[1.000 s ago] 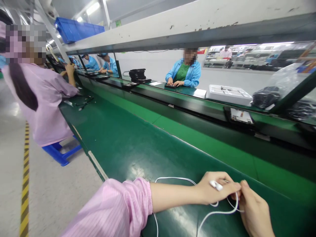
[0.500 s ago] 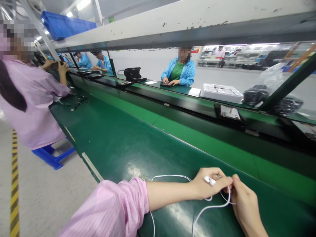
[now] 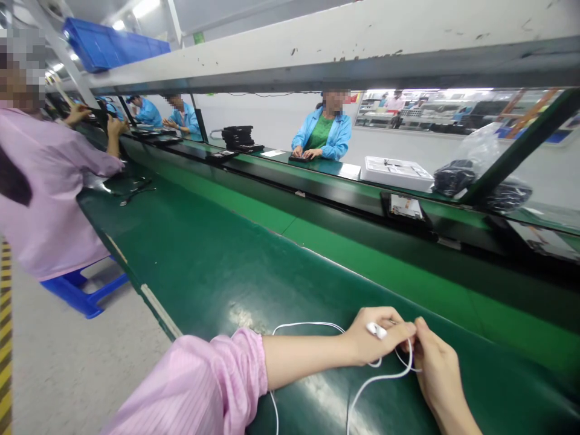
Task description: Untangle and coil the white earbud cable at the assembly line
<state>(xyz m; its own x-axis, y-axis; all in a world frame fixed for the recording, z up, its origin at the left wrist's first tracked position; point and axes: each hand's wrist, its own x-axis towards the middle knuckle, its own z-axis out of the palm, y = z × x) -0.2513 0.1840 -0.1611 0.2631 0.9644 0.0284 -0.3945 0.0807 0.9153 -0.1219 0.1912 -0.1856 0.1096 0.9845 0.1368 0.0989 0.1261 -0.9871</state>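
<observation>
The left hand is resting on the green tabletop, its fingers closing on a white earphone cable, with a white earbud lying across the back of its knuckles. The right hand is meeting it from the right, its fingers pinching the same cable just beside the left fingertips. The cable is looping away from the hands: one strand is arcing back over the left wrist, and others are trailing down toward the near edge of the tabletop. A pink sleeve is covering the left forearm. To the far left, another person in a pink coat is sitting on a blue stool. Across the line, a person in a blue coat is working beside a white tray.
</observation>
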